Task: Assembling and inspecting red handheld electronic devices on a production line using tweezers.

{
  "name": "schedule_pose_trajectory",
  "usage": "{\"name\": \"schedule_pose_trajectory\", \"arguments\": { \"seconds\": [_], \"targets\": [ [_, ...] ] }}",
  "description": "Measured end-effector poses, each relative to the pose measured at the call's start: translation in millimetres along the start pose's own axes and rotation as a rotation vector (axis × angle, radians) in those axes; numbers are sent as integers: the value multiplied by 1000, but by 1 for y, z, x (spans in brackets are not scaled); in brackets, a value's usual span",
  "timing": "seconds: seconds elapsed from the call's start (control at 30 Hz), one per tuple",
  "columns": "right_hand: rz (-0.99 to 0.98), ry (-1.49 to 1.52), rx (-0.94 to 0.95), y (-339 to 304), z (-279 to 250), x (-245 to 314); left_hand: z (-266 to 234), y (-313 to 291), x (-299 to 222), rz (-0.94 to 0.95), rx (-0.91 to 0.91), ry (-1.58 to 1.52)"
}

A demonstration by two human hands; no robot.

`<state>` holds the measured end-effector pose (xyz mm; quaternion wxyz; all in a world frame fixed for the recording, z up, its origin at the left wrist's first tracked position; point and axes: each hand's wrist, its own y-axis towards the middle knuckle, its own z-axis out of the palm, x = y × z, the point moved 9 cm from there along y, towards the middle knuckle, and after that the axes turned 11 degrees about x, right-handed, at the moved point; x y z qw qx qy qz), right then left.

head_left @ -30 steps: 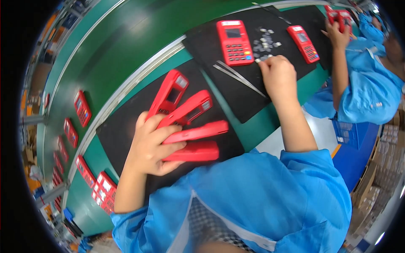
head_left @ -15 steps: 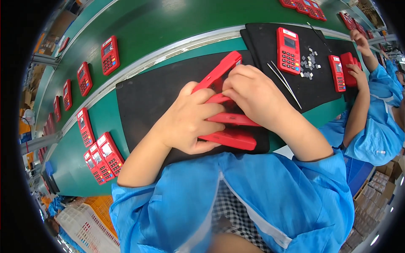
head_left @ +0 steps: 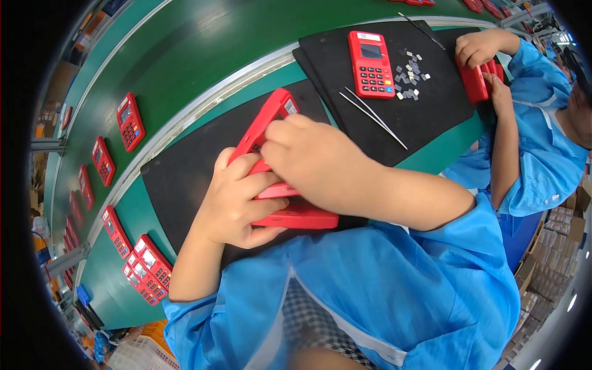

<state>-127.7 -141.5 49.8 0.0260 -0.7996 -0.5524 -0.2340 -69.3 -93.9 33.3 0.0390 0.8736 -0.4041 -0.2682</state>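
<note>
My left hand (head_left: 231,197) grips several red card terminals, fanned out with its fingers wedged between them. The top terminal (head_left: 269,117) is tilted steeply upward, and the bottom one (head_left: 302,216) lies nearly level, close to my body. My right hand (head_left: 308,148) is closed, its curled fingertips tucked in at the opening beneath the top terminal. Whatever those fingertips pinch is hidden behind the hand. A black mat (head_left: 179,176) lies under both hands.
Right of my hands, a second black mat (head_left: 431,105) bears a red card terminal (head_left: 371,65), metal tweezers (head_left: 374,118) and scattered small grey pieces (head_left: 409,78). A co-worker's hands (head_left: 480,48) work at far right. More terminals (head_left: 148,271) stand at left, others on the green conveyor (head_left: 203,55).
The view has swung, so the bench sits differently. My right hand has rolled over and now covers more of the held terminals. The co-worker's raised hand has come down onto a red terminal.
</note>
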Motion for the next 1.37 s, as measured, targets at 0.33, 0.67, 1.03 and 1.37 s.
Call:
{"name": "schedule_pose_trajectory", "arguments": {
  "seconds": [0.33,0.67,1.03,1.37],
  "targets": [
    [-86,99,60,-2,7,-8,2,-1,-1,18,7,-7],
    [-85,109,90,-26,-19,-19,3,1,-1,24,-7,30],
    [172,-176,287,-91,-68,-179,-2,-1,-1,23,-11,36],
    [363,88,314,-88,-57,-217,3,-9,2,-10,3,3]
  ]
}}
